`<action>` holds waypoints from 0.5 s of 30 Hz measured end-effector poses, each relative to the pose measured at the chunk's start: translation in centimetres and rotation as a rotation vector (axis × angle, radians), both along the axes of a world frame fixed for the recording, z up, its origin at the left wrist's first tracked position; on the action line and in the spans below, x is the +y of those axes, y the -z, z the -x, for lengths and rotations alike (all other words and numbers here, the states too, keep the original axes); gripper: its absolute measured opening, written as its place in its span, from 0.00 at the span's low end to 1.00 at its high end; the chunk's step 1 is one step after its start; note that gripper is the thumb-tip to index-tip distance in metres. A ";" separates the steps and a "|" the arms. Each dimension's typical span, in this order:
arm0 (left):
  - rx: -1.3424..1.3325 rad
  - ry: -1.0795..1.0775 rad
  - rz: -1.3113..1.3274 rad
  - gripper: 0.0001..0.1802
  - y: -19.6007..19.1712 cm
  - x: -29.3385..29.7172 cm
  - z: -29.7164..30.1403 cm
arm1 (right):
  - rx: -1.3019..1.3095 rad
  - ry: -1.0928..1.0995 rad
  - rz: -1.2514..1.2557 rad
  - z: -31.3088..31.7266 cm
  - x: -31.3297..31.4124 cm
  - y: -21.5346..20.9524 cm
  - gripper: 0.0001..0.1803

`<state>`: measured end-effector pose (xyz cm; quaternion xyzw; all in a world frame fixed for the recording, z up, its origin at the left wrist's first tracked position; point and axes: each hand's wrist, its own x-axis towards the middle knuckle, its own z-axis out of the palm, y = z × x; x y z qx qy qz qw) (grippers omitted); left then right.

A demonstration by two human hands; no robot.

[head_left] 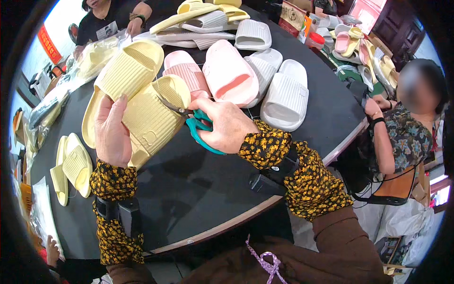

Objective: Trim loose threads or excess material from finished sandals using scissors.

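Note:
My left hand (113, 130) is closed on a pair of pale yellow slide slippers (153, 118), its thumb against the ribbed strap. In my right hand (226, 124) are teal-handled scissors (202, 124), my fingers wrapped round the loops. Their dark blades reach over the edge of the nearer yellow slipper, at its opening. Whether they touch a thread there is too small to tell. Just beyond the scissors lie pink slippers (230, 73) and, to their right, white slippers (285, 97).
A pile of yellow and white slippers (198, 23) covers the far side of the black table (198, 203). A small yellow pair (75, 163) lies at left, near plastic bags (52, 106). Co-workers sit across and at right, where more slippers (354, 42) are heaped beside a red-lidded jar (315, 40).

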<state>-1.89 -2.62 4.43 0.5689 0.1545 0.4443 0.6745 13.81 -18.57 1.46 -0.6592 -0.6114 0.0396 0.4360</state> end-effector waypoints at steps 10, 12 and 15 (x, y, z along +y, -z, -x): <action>0.013 -0.013 -0.002 0.20 0.2 0.2 -0.1 | -0.052 0.017 0.007 -0.2 0.0 0.1 0.14; 0.022 -0.017 0.010 0.20 0.3 0.3 -0.2 | -0.047 0.022 0.002 -0.3 0.1 0.4 0.14; 0.024 -0.019 -0.004 0.19 0.3 0.3 0.0 | -0.049 0.023 -0.001 -0.2 0.1 0.3 0.14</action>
